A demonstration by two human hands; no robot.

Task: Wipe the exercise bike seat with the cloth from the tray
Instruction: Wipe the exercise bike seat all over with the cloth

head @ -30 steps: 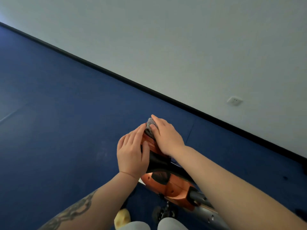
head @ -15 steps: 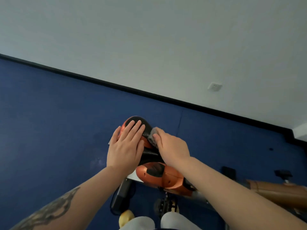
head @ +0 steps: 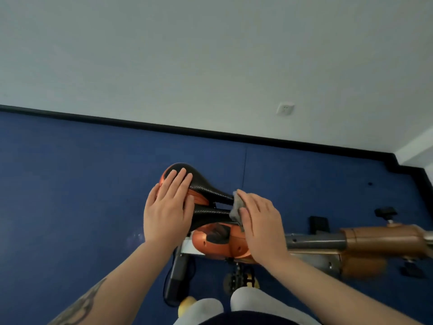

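Observation:
The exercise bike seat (head: pixel 206 188) is black with orange sides and sits at the centre of the view, its wide end to the left and its narrow nose to the right. My left hand (head: pixel 168 207) lies flat on the wide end, fingers together. My right hand (head: pixel 260 221) presses a folded grey cloth (head: pixel 236 208) against the nose of the seat. Only the cloth's left edge shows past my fingers. No tray is in view.
The bike's orange housing (head: pixel 218 242) and grey and brown frame tube (head: pixel 351 240) run to the right below the seat. A pedal (head: pixel 239 280) hangs near my knees (head: pixel 248 301). Blue floor (head: pixel 70 184) spreads left; a white wall with a socket (head: pixel 284 109) stands behind.
My right hand has slid the cloth from the seat's wide end along to its nose. My left hand stays on the wide end. The view has turned right, showing more of the bike frame.

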